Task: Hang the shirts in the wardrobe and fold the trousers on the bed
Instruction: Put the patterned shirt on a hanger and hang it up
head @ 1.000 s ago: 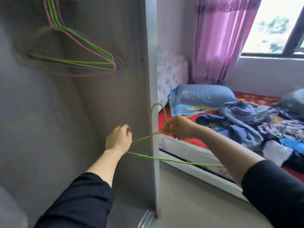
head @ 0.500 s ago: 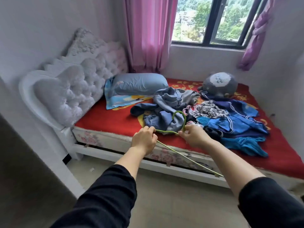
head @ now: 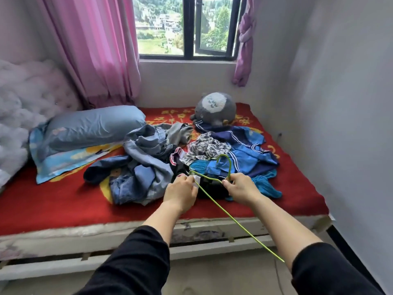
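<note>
Head view | green wire hanger (head: 214, 199) pinched at its corner by left hand (head: 180, 194), perhaps with a white scrap (head: 196, 179), and at its neck by right hand (head: 240, 188) | since 0.5 s ago brought over clothes pile (head: 153, 158) on bed (head: 63, 205) | hook turned up, long bar running back toward right sleeve (head: 329, 271).

Both my arms reach forward, black sleeves pushed up off the bare forearms. My left hand (head: 180, 194) is curled, fingers (head: 188, 180) pinching the green hanger (head: 234, 216). My right hand (head: 240, 188), knuckles up, pinches it below the hook.
</note>
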`<move>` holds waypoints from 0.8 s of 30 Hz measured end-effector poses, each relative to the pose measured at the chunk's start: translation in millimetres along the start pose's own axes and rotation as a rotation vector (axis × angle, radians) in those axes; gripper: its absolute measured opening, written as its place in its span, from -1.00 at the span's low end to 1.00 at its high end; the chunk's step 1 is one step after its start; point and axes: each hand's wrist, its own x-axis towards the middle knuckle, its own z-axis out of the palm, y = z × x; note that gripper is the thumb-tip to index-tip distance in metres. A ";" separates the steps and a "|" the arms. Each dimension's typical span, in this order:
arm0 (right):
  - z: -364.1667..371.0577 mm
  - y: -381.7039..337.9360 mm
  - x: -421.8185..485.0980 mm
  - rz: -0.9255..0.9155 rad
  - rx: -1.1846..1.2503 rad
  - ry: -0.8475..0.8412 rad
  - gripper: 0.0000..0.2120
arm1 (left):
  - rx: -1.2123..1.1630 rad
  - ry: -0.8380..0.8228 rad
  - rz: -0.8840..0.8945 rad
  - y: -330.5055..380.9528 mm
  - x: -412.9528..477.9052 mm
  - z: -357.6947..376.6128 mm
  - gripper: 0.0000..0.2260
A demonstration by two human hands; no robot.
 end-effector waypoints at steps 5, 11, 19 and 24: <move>-10.2 25.0 101.4 0.055 -0.006 0.001 -0.79 | -0.003 -0.049 -0.027 -7.3 112.0 33.6 -0.75; -23.5 54.3 210.8 0.149 -0.006 0.020 -0.77 | -0.056 -0.130 -0.082 -10.5 231.4 66.6 -0.72; -30.6 119.9 346.5 0.229 -0.005 -0.006 -0.75 | -0.059 -0.267 -0.136 -3.5 360.5 137.2 -0.68; -33.6 165.6 442.7 0.203 -0.042 -0.054 -0.72 | -0.065 -0.330 -0.213 5.6 444.8 194.9 -0.70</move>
